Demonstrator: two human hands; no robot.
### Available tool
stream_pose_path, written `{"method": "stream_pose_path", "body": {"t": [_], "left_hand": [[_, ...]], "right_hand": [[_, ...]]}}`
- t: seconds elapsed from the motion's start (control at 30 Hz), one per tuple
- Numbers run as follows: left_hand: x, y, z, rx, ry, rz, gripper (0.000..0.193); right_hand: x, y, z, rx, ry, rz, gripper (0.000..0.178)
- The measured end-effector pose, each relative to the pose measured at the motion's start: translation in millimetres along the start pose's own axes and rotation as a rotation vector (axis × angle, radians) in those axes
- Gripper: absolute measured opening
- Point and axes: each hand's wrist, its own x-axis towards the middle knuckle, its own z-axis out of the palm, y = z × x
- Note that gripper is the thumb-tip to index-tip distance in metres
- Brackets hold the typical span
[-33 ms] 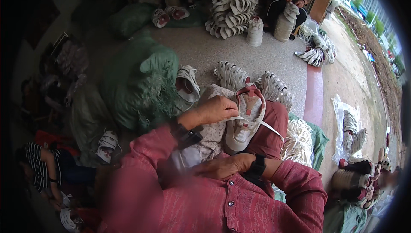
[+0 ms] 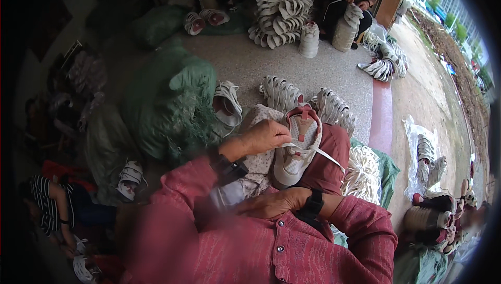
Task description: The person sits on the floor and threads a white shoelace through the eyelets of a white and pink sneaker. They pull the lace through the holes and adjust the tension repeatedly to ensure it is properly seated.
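Observation:
A white and beige sneaker (image 2: 292, 166) with a reddish-pink lining rests on my lap, its toe pointing toward me. My left hand (image 2: 265, 137) is closed in a pinch on a white shoelace (image 2: 326, 155) beside the sneaker's tongue (image 2: 302, 127). The lace runs across the front of the shoe, and its loose end lies over my right thigh. Below the toe, my right hand (image 2: 274, 202) lies across my lap near my shirt. Its fingertips are hidden and blurred, so their grip cannot be made out.
Rows of nested shoe uppers (image 2: 282, 93) stand just beyond my knees. White laces (image 2: 361, 174) lie bundled at my right. A big green sack (image 2: 167, 96) and a loose sneaker (image 2: 227, 103) are at left. Another person's hands (image 2: 356, 1) work on shoes at the back.
Both hands stay in nearly the same place. The lace strand by my left fingers has shifted slightly across the sneaker.

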Motion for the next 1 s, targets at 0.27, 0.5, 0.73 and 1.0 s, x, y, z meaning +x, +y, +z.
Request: {"method": "stream_pose_path", "body": {"t": [0.27,0.5,0.73,1.0], "left_hand": [[-34,-5,42,-0.328,0.283,-0.14,0.017],[-44,-9,41,0.297,0.128,0.268,0.017],[-29,-11,33,0.246,0.482,0.307,0.013],[-26,-22,50,0.124,0.351,0.048,0.007]], "right_hand": [[-62,-73,-89,0.418,0.414,0.825,0.024],[-101,-43,-70,-0.547,0.618,0.99,0.023],[-82,-15,-70,-0.84,0.626,1.057,0.018],[-76,-4,-80,-0.74,0.641,1.118,0.023]]}}
